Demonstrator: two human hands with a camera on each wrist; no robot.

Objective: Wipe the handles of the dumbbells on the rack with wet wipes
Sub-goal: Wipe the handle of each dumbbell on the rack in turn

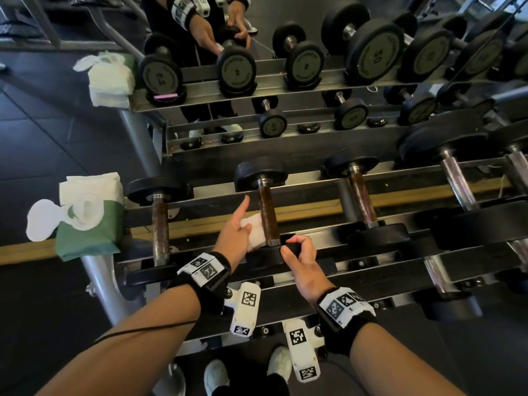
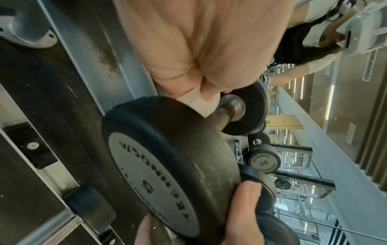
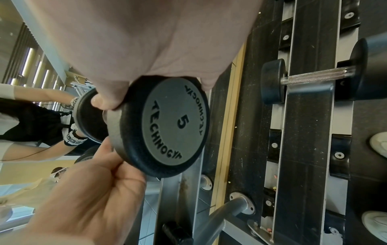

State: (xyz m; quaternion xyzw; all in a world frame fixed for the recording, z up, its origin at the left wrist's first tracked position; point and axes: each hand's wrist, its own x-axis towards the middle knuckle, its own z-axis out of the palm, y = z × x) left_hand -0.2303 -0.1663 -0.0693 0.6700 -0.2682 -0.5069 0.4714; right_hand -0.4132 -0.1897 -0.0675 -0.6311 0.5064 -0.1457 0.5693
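Observation:
A 5 kg black dumbbell lies on the rack's top tier, with its brown, worn handle [image 1: 266, 212] pointing away from me. My left hand [image 1: 238, 228] holds a white wet wipe [image 1: 254, 228] against the left side of that handle, thumb stretched upward. In the left wrist view the wet wipe [image 2: 199, 104] is bunched under my fingers beside the handle [image 2: 225, 114]. My right hand [image 1: 300, 257] grips the rim of the dumbbell's near head [image 1: 264, 260]. The right wrist view shows the grey "5" face of that head [image 3: 173, 122].
A green pack of wet wipes [image 1: 88, 224] with its lid open sits at the rack's left end. Other dumbbells lie left [image 1: 160, 221] and right [image 1: 361, 198], with heavier ones [image 1: 457, 181] further right. A mirror [image 1: 234, 70] behind reflects the rack. My shoes [image 1: 217, 375] are below.

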